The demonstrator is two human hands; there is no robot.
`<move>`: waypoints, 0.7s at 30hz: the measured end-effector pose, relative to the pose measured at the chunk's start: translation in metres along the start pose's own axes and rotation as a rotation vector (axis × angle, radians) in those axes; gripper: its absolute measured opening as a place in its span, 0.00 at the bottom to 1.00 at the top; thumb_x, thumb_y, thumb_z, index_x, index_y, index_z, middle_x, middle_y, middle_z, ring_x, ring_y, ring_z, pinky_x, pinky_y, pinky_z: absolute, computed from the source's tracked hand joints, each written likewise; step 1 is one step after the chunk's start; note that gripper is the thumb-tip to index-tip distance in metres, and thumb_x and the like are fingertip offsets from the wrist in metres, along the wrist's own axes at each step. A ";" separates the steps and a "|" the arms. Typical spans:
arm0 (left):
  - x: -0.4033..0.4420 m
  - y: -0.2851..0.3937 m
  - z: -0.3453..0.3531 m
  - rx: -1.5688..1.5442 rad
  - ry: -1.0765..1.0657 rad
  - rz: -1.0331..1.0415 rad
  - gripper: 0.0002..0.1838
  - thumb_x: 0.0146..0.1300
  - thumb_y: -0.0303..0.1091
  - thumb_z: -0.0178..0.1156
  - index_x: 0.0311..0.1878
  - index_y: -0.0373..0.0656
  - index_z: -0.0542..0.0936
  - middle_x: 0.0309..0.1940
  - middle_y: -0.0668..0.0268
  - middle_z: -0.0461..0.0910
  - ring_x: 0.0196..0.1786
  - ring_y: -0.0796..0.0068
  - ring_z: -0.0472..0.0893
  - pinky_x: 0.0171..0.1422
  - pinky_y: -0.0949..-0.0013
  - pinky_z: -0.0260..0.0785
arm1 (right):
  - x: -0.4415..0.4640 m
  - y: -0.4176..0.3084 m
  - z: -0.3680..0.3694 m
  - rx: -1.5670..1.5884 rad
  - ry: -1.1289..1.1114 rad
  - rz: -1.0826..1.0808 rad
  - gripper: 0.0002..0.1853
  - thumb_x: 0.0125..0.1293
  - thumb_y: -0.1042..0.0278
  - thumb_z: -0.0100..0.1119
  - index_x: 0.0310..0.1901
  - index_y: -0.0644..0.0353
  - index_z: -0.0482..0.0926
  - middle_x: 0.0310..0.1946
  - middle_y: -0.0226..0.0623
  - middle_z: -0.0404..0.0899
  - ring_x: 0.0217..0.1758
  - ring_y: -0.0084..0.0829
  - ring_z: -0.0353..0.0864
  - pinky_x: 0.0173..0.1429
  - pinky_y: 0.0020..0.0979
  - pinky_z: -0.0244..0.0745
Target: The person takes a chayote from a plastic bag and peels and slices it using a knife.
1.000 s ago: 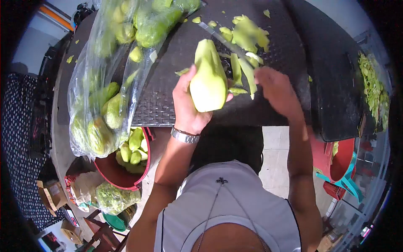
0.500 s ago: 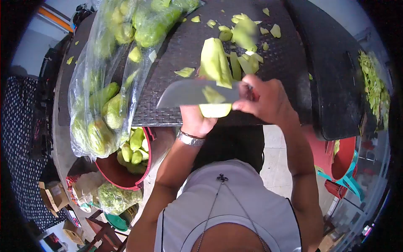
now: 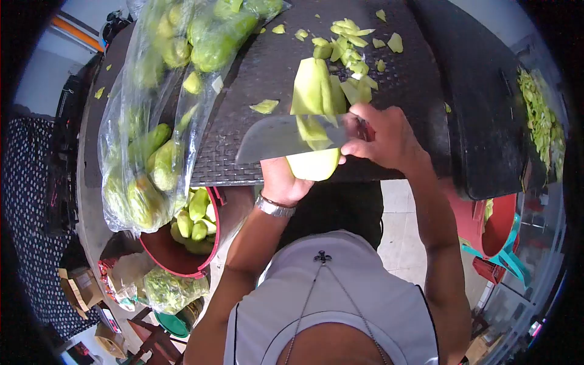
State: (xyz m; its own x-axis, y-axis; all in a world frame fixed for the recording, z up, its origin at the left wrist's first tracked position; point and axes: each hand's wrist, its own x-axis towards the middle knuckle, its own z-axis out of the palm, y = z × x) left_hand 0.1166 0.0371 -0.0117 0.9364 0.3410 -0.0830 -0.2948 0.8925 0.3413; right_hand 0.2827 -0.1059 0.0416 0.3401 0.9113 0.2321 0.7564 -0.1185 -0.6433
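Note:
A pale green peeled fruit rests in my left hand, which is wrapped round its lower end near the table's front edge. My right hand grips the handle of a wide-bladed knife. The blade lies across the fruit and hides its middle, along with part of my left hand. Green peelings are scattered on the dark woven table just beyond my hands.
Clear plastic bags of green fruits lie at the left. Below them, a red bucket holds peeled fruits. A black board and a red bin are at the right, with leafy shreds beyond.
The knife has swung from beyond the fruit at the right to across it, as my right hand came nearer. The fruit has come slightly closer to me since half a second ago.

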 end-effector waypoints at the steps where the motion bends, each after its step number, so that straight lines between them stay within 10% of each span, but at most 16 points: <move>1: -0.002 0.001 0.003 -0.034 -0.074 -0.032 0.34 0.75 0.57 0.53 0.71 0.39 0.70 0.60 0.53 0.81 0.56 0.52 0.85 0.56 0.46 0.83 | -0.001 0.005 0.002 0.008 0.005 -0.015 0.25 0.60 0.44 0.76 0.39 0.58 0.75 0.22 0.35 0.80 0.24 0.39 0.86 0.31 0.38 0.78; 9: -0.013 0.010 0.027 0.043 -0.042 -0.064 0.40 0.65 0.52 0.58 0.73 0.33 0.69 0.60 0.45 0.79 0.58 0.42 0.84 0.52 0.42 0.85 | 0.016 0.066 -0.028 -0.141 0.219 0.357 0.25 0.68 0.40 0.69 0.44 0.59 0.82 0.18 0.39 0.78 0.24 0.39 0.86 0.31 0.38 0.77; 14: 0.005 0.013 0.018 -0.086 0.098 -0.038 0.32 0.69 0.47 0.55 0.72 0.39 0.71 0.63 0.47 0.79 0.63 0.44 0.82 0.59 0.32 0.80 | 0.003 -0.008 -0.011 0.035 0.079 0.255 0.21 0.69 0.47 0.69 0.42 0.60 0.80 0.20 0.41 0.79 0.24 0.37 0.84 0.32 0.37 0.75; 21: -0.004 0.012 0.006 0.149 -0.010 -0.080 0.34 0.62 0.41 0.59 0.70 0.33 0.68 0.56 0.42 0.81 0.54 0.44 0.86 0.60 0.42 0.82 | -0.004 -0.011 0.002 0.059 0.035 0.160 0.19 0.62 0.54 0.74 0.41 0.58 0.77 0.20 0.38 0.78 0.21 0.35 0.80 0.30 0.36 0.73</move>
State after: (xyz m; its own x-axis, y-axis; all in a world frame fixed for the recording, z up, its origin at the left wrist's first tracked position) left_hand 0.1101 0.0445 -0.0015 0.9580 0.2665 -0.1064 -0.1879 0.8628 0.4694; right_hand 0.2719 -0.1076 0.0461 0.4734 0.8684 0.1477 0.6574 -0.2368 -0.7153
